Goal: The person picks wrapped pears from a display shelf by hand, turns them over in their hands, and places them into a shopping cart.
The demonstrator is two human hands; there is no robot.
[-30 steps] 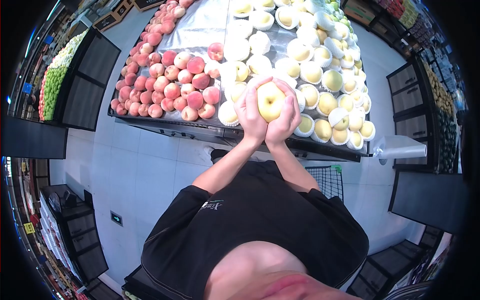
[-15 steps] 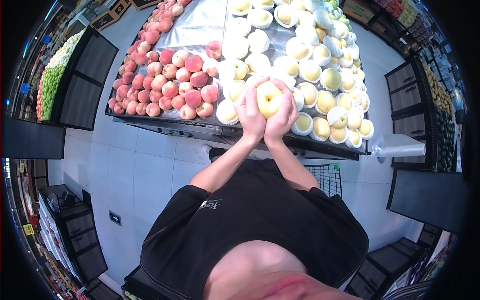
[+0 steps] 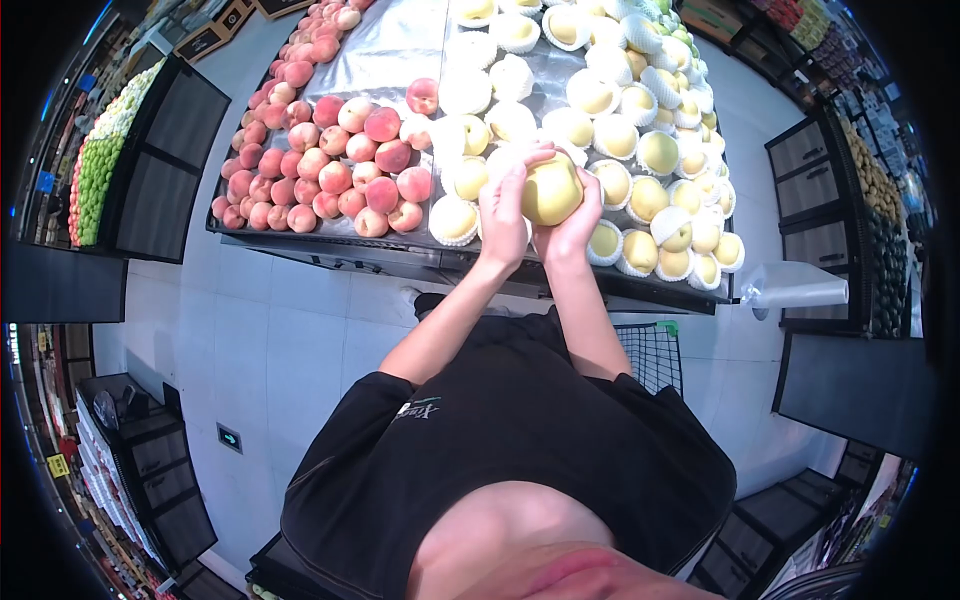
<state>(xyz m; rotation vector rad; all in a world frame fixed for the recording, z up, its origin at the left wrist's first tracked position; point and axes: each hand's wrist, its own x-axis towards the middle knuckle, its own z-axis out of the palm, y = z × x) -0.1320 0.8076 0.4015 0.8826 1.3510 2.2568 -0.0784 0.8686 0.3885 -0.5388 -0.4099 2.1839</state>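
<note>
A round yellow fruit (image 3: 551, 191) is held above the front edge of the display stand (image 3: 400, 254). My left hand (image 3: 503, 215) lies along the fruit's left side, its fingers closed together and touching it. Cupped round the right and lower side of the fruit is my right hand (image 3: 575, 222). Behind and to the right are yellow fruits in white foam nets (image 3: 647, 199). Pink and red peaches (image 3: 335, 177) are piled on the left part of the stand.
A wire shopping cart (image 3: 650, 358) stands by my right elbow. A roll of clear plastic bags (image 3: 800, 286) sticks out at the stand's right corner. Black cabinets (image 3: 180, 150) with green fruit flank the left, others (image 3: 820, 230) the right.
The yellow fruit has turned and moved slightly to the right. My left hand has opened a little away from my right hand, so the wrists are now apart.
</note>
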